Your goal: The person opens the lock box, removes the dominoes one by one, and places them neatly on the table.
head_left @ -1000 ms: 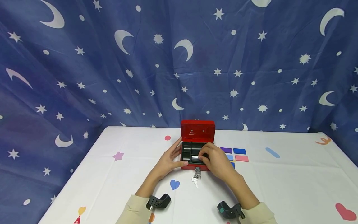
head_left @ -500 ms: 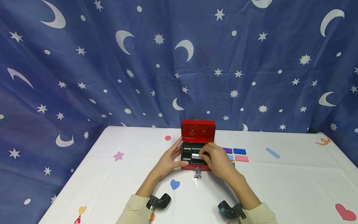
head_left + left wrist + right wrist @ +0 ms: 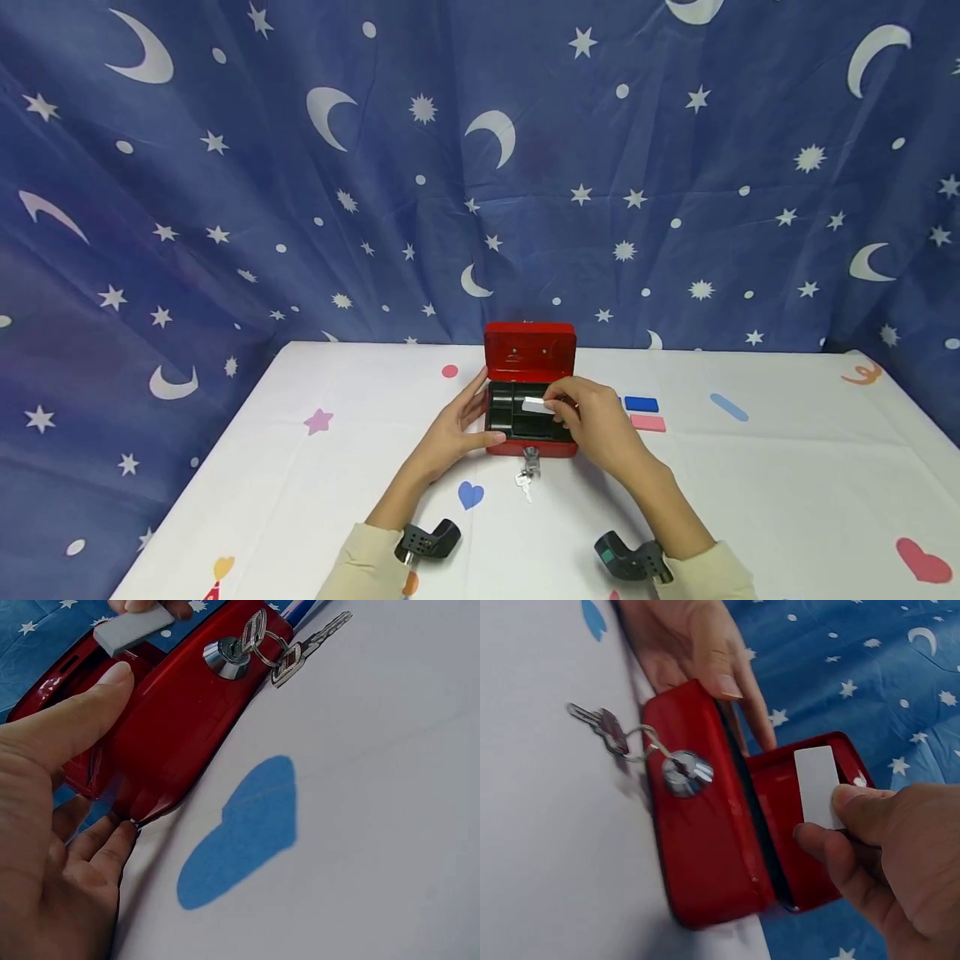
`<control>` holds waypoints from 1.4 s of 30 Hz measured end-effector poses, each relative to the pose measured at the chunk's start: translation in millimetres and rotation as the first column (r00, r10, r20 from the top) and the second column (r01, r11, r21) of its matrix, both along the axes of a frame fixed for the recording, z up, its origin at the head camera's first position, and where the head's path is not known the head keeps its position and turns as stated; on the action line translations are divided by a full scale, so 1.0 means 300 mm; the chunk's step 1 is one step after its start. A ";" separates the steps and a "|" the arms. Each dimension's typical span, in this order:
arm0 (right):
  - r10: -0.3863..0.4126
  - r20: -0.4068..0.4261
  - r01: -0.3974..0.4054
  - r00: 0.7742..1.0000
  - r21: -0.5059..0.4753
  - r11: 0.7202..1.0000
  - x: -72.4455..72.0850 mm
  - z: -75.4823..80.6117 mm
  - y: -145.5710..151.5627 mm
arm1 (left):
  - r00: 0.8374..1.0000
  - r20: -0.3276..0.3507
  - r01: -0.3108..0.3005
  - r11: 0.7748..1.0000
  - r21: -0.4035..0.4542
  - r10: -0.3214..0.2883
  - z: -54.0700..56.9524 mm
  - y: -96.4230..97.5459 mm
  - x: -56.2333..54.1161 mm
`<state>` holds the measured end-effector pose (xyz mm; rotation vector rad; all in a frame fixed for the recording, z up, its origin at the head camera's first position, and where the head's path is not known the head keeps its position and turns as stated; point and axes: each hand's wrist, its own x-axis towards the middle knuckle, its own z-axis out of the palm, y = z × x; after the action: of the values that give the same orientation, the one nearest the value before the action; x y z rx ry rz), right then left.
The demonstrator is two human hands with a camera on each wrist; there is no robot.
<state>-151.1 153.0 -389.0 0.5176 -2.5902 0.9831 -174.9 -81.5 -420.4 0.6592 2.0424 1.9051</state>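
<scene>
A small red cash box [image 3: 551, 450] stands with its lid [image 3: 529, 348] raised, showing a black compartmented tray [image 3: 501, 408]. My left hand [image 3: 447, 433] holds the box at its left side, thumb on the front rim and fingers along the side wall. Between thumb and fingers, my right hand [image 3: 596, 425] pinches a flat white rectangular block [image 3: 817, 784] above the tray. In the right wrist view the block is apart from the box. On the box front sits a round lock [image 3: 687, 774] with a key in it; a second key [image 3: 289, 669] hangs from its ring.
Right of the box lie a blue block [image 3: 641, 404] and a pink block [image 3: 648, 423]. Other pieces there are mostly hidden behind my right hand. The white tablecloth [image 3: 787, 500] has printed shapes, and a starry blue curtain [image 3: 420, 250] hangs behind the table.
My right hand has raised the white block from the front part of the tray, up and slightly right. The left hand has stayed on the box.
</scene>
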 end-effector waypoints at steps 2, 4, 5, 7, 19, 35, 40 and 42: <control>0.008 -0.038 -0.008 0.999 0.001 1.000 0.002 0.007 0.017 | 1.000 -0.005 0.002 1.000 0.001 -0.002 -0.002 0.001 0.002; 0.018 -0.066 -0.018 0.998 0.009 1.000 0.007 0.014 0.039 | 1.000 -0.008 0.001 1.000 -0.001 -0.001 -0.002 0.001 0.005; 0.027 -0.076 -0.026 0.997 0.011 1.000 0.009 0.018 0.051 | 1.000 -0.011 0.000 1.000 -0.001 0.000 -0.001 0.001 0.006; 0.036 -0.092 -0.035 0.995 0.013 0.999 0.016 0.023 0.079 | 1.000 -0.014 0.000 1.000 -0.003 -0.001 0.000 0.001 0.007; -0.026 -0.120 0.035 0.992 0.075 0.997 0.065 0.011 0.241 | 1.000 -0.011 -0.017 0.999 -0.036 0.017 0.004 -0.002 0.003; 0.008 -0.064 -0.003 0.998 0.082 0.997 0.095 -0.071 0.425 | 1.000 0.006 -0.022 0.999 -0.046 0.022 0.005 0.001 0.007; 0.010 0.006 -0.010 1.000 0.081 0.997 0.089 -0.092 0.454 | 1.000 0.001 -0.016 0.999 -0.051 0.016 0.004 0.001 0.003; 0.012 0.037 -0.015 0.999 0.080 0.997 0.085 -0.101 0.459 | 1.000 0.000 -0.019 0.999 -0.051 0.019 0.005 0.003 0.001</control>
<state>-125.5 290.8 -419.1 0.5431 -2.6714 0.9034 -174.4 -80.7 -418.9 0.6288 2.0966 1.8566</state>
